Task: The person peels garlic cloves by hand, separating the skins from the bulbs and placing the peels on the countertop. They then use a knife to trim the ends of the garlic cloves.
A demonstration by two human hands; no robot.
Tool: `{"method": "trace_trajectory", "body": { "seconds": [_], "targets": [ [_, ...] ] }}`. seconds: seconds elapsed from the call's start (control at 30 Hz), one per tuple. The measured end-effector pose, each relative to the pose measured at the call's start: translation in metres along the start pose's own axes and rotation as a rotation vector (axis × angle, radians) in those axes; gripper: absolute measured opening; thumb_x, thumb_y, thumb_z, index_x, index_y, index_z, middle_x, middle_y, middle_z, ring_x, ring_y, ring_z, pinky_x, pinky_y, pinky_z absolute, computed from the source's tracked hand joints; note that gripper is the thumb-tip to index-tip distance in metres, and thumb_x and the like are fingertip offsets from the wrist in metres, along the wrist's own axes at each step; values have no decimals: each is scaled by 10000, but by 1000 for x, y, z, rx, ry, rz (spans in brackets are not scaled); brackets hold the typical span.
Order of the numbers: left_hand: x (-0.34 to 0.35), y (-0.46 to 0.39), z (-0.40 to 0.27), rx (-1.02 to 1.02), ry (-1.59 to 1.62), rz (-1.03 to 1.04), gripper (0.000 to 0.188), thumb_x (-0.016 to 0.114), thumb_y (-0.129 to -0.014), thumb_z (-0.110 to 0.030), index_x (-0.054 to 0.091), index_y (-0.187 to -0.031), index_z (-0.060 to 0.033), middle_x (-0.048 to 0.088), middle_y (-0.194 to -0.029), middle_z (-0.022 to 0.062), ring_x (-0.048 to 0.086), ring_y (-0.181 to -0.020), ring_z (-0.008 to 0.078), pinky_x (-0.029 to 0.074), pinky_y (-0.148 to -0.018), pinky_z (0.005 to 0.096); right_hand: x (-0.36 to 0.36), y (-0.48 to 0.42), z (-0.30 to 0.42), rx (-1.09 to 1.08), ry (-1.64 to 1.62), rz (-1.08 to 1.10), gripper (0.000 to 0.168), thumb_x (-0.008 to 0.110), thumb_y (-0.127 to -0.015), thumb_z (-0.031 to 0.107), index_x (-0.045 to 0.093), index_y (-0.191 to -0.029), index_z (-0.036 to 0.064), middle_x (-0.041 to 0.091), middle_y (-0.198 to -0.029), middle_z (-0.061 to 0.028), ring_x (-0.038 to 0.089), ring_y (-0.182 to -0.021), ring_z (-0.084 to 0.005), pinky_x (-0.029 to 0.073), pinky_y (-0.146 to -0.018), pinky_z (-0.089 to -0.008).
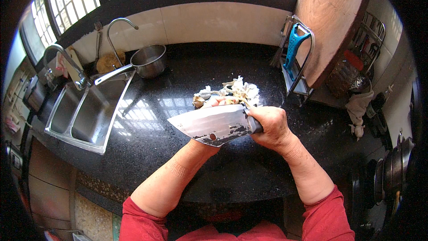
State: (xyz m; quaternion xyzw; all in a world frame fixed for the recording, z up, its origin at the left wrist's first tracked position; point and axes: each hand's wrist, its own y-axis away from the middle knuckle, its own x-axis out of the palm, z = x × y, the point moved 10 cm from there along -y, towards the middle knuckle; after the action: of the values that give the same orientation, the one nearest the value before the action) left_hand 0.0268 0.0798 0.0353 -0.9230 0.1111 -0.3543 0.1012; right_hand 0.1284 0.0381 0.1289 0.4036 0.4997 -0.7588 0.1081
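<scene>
My right hand [272,125] grips the dark handle of a broad kitchen knife [204,124], its thumb near the base of the blade. The wide steel blade points left, has dark worn patches and a small hole near one edge. Behind the blade is my left hand [219,101], mostly hidden; only some fingers show above the upper edge. Those fingers hold what looks like a garlic clove [232,100]. Just beyond, a heap of garlic cloves and papery skins [247,92] lies on the black speckled countertop [150,160]. A brownish piece of garlic [198,101] sits at its left.
A double-bowl steel sink [108,127] with a curved tap [68,60] is at the left. Beside it stands a steel saucepan [149,63], handle over the sink. At the right, a metal rack [309,60] holds a blue peeler [292,50] near a wooden panel [329,20].
</scene>
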Motion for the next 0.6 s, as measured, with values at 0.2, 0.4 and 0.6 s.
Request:
{"method": "trace_trajectory", "body": {
  "seconds": [0.2,0.4,0.6],
  "targets": [
    [10,4,6,-152,241,-9,148,482,-883,-145,509,-1002,-61,586,-931,53,588,-835,154,498,-750,291,2,2,-1,-20,-17,1,327,695,-533,35,580,-839,38,593,-689,-144,609,-622,-308,492,-554,-347],
    [9,4,-22,168,-645,-2,188,447,-894,-205,503,-1023,-78,574,-964,51,574,-859,162,484,-747,301,2,2,-6,-4,-10,-24,211,642,-581,90,557,-774,95,572,-660,-109,592,-617,-295,478,-551,-367],
    [14,5,-21,-37,-101,-54,194,438,-895,-216,506,-1028,-92,582,-961,54,576,-877,163,471,-775,300,7,4,-27,47,40,-16,216,651,-582,103,564,-781,100,584,-687,-111,596,-635,-292,482,-561,-362]
  ]
}}
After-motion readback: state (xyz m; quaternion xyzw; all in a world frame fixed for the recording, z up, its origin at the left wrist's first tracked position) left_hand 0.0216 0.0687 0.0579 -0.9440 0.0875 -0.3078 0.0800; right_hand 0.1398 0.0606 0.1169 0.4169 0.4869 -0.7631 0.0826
